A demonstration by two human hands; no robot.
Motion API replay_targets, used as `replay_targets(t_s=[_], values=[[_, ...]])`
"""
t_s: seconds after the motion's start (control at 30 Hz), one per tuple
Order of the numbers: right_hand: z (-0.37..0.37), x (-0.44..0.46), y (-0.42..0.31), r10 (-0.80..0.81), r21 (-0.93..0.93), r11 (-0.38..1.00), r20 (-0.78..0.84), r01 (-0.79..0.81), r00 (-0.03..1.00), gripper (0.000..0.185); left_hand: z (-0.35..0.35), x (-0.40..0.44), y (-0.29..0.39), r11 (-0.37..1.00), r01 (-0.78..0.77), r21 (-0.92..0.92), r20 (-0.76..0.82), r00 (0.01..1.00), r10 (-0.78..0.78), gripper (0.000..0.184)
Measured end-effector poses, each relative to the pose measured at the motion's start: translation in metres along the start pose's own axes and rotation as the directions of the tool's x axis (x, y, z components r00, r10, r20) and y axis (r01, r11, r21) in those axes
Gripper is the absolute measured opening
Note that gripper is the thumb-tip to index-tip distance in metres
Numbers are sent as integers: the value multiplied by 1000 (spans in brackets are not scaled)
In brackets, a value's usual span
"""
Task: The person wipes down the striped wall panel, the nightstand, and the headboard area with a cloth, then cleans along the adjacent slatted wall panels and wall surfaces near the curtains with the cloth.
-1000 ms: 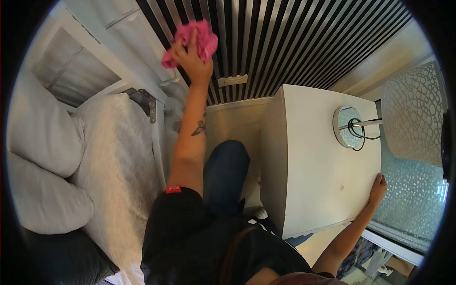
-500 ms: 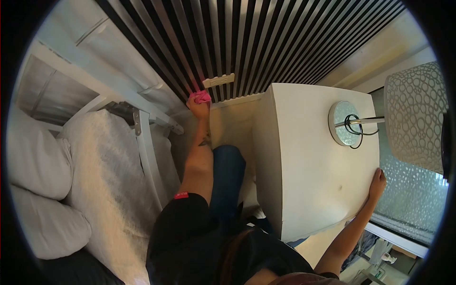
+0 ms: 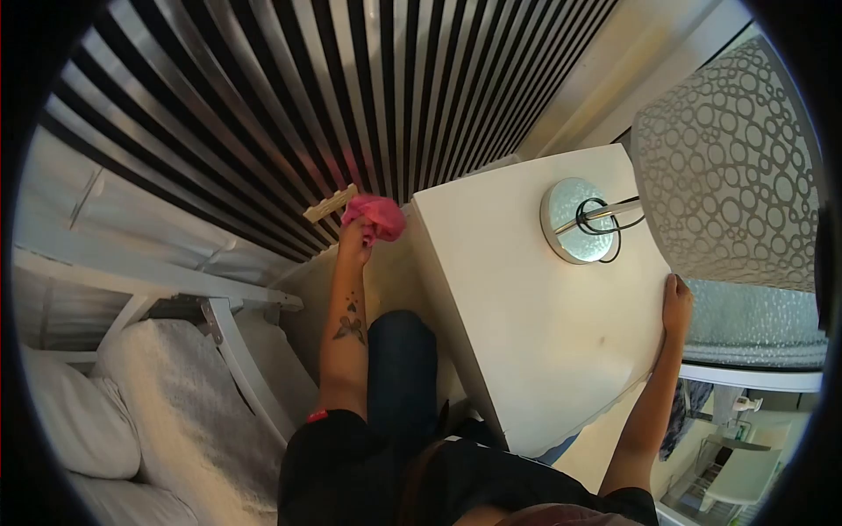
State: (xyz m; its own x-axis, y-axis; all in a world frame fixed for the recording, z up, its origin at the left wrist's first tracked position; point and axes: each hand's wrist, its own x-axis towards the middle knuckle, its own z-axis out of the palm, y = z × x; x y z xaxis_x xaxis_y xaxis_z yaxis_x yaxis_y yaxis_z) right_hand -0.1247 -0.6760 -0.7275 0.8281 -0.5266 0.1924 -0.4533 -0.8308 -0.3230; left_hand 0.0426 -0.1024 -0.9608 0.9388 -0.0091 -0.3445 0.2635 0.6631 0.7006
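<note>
My left hand (image 3: pixel 355 238) is closed on a bunched pink cloth (image 3: pixel 377 218), low against the slatted wall panel (image 3: pixel 351 105). The cloth is right beside the beige outlet plate (image 3: pixel 331 203) and close to the back left corner of a white cabinet (image 3: pixel 526 324). At the right edge of the cabinet top rests my right hand (image 3: pixel 677 305), its fingers folded down over the edge and their tips hidden.
A table lamp's round base (image 3: pixel 574 219) stands on the cabinet, with its patterned shade (image 3: pixel 728 167) at the right. A white frame (image 3: pixel 237 359) and grey padded cushion (image 3: pixel 175 421) are at the left. Frosted glass (image 3: pixel 745 329) lies beyond the cabinet.
My left hand and the pink cloth have gone from high on the slats down past the outlet, then right towards the cabinet. The view has turned. My right hand stays at the cabinet edge.
</note>
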Motion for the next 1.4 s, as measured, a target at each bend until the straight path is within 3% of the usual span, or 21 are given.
replay_targets(t_s=[0.07,0.1,0.13,0.17,0.2,0.23,0.3,0.33,0.37,0.47,0.5,0.53,0.57,0.63,0.7,0.77,0.97,1.1,1.17,1.2,1.4], values=[[5,-1,8,-5,11,1000,-10,5,1000,44,89,-22,42,959,-278,46,-100,954,282,25],[7,-1,12,-56,-35,998,-45,54,997,46,112,-16,58,760,-548,348,-37,802,596,25],[7,0,14,-110,-81,991,-77,104,991,47,134,-9,72,405,-707,580,125,568,813,24],[5,-1,10,-105,-81,992,-80,99,991,47,165,-15,88,208,-735,646,194,421,886,25],[2,-4,0,-69,-67,996,-53,65,996,49,188,-15,103,-80,-781,619,366,198,909,29],[-1,-4,-5,-33,-53,998,-28,32,999,50,195,-12,103,-83,-785,614,371,193,908,29],[1,-1,2,-58,-94,994,-27,55,998,48,204,-11,101,-309,-593,743,552,282,784,30],[2,-2,6,-84,-137,987,-20,81,996,46,200,-9,96,-345,-577,740,583,296,756,29],[0,-3,3,-72,-138,988,-15,69,997,46,191,-7,89,-344,-582,736,590,303,748,29],[-3,-1,-7,-46,-65,997,23,47,999,45,145,-1,57,309,-739,599,461,634,622,24],[-2,-2,-9,-48,-31,998,-8,48,999,44,138,-14,47,310,-731,608,458,641,616,24],[0,-3,-11,-55,3,998,-32,55,998,44,133,-34,34,719,-432,545,239,901,361,24],[1,-3,-10,-67,7,998,-11,67,998,44,127,-48,23,937,-16,350,71,997,-9,23],[7,-2,-8,-70,33,997,-90,73,993,45,112,-56,-1,947,-139,290,23,990,138,24],[-7,-11,-26,-64,80,995,6,64,998,49,113,-68,-18,931,-318,179,-17,945,326,26],[-13,-9,-34,-26,20,999,66,25,997,54,133,-80,-24,893,-391,223,-145,892,427,28],[-14,-10,-33,-50,-54,997,0,50,999,61,146,-85,-22,829,-502,245,-181,817,548,33],[-18,-5,-48,-46,-48,998,86,50,995,65,139,-82,-12,873,-464,153,-146,863,484,29],[-12,-3,-58,-80,-16,997,74,81,994,67,138,-84,-5,780,-493,386,-210,776,594,31],[-12,1,-64,-57,-45,997,145,64,988,69,135,-87,-2,775,-496,392,-198,777,597,31],[12,11,-94,-162,33,987,52,160,986,70,112,-89,19,764,-565,311,-229,736,637,34]])
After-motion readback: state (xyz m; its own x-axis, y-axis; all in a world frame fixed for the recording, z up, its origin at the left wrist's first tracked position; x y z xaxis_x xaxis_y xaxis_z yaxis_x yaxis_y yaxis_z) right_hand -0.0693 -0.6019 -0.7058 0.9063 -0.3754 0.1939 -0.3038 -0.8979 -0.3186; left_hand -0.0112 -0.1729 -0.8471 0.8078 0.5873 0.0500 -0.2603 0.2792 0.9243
